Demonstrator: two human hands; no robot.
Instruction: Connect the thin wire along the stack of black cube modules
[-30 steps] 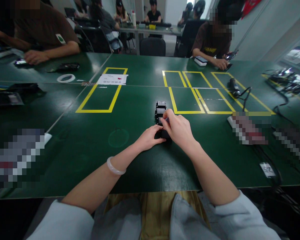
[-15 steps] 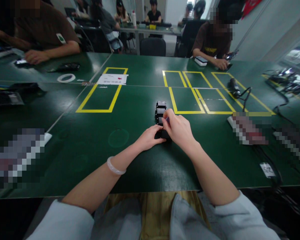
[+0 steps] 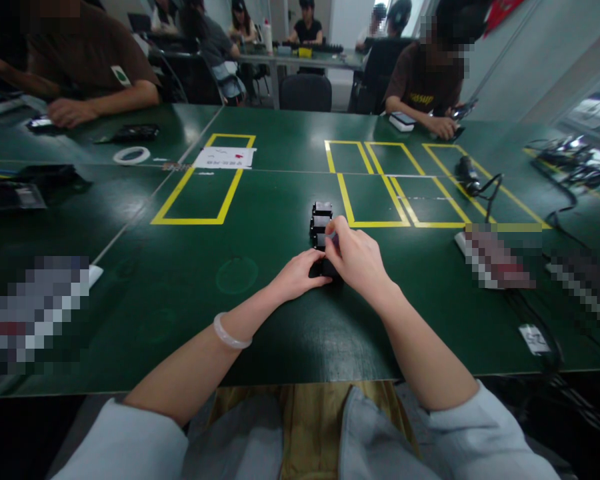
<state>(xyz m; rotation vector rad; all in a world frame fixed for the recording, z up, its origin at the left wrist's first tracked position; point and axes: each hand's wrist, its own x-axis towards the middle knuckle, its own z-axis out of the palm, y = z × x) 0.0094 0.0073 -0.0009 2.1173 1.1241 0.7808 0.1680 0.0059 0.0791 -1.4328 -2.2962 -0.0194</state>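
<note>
A short row of black block-like parts [image 3: 322, 220] lies on the green table in front of me, running away from my body. My left hand [image 3: 300, 275] grips the nearest black block [image 3: 329, 268] from the left, thumb and fingers at its sides. From the right, my right hand [image 3: 353, 257] comes over the row with thumb and forefinger pinched together. What sits in that pinch is mostly hidden behind the fingers; its kind cannot be made out. The right hand also covers part of the nearest blocks.
Yellow tape rectangles [image 3: 187, 221] mark the green table [image 3: 280, 347]. A paper sheet [image 3: 225, 158] and a tape roll [image 3: 131, 155] lie at the far left. Blurred-out devices sit at both sides; black cables [image 3: 555, 347] run along the right. Co-workers sit opposite.
</note>
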